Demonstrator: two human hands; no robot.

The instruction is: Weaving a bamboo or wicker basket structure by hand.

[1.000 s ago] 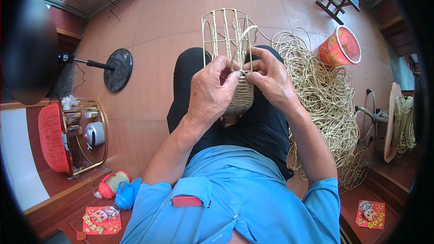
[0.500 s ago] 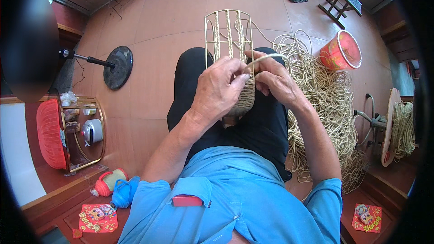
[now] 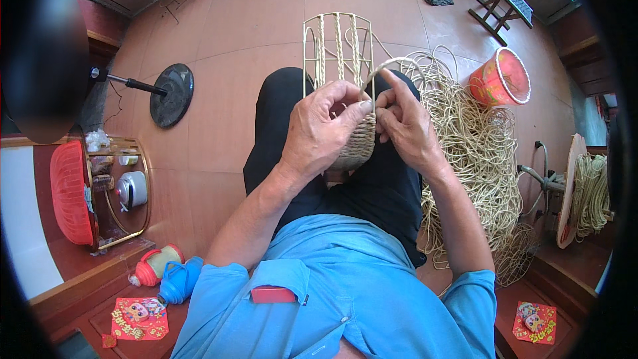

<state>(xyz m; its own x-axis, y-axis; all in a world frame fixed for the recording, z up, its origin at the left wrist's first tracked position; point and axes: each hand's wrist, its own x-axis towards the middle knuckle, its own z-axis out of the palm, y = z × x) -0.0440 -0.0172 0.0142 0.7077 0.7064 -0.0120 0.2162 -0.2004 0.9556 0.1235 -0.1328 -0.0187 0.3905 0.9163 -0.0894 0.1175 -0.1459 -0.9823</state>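
Between my knees stands a half-woven basket [image 3: 357, 149], its lower part wrapped in tan cord and its bare wire frame [image 3: 337, 13] rising above. Twisted uprights [image 3: 337, 46] run up the frame. My left hand [image 3: 324, 123] is at the weave, thumb and forefinger pinched on the working cord [image 3: 397, 60] by the right edge. Just outside that edge is my right hand [image 3: 407, 123], forefinger raised against the arched cord, thumb and other fingers curled together. The cord bends over this forefinger and runs toward the pile. My fingers hide part of the weaving row.
A large heap of loose cord [image 3: 472, 173] lies right of my leg, beside a red bucket [image 3: 488, 86]. A round black stand base [image 3: 171, 96] is at left. A rack with a kettle [image 3: 131, 191], a red basket [image 3: 70, 193] and a blue bottle [image 3: 181, 280] sit at lower left.
My right hand has drawn slightly back from the weave, and its forefinger has risen. The cord now arches higher above it. My left hand has shifted slightly right.
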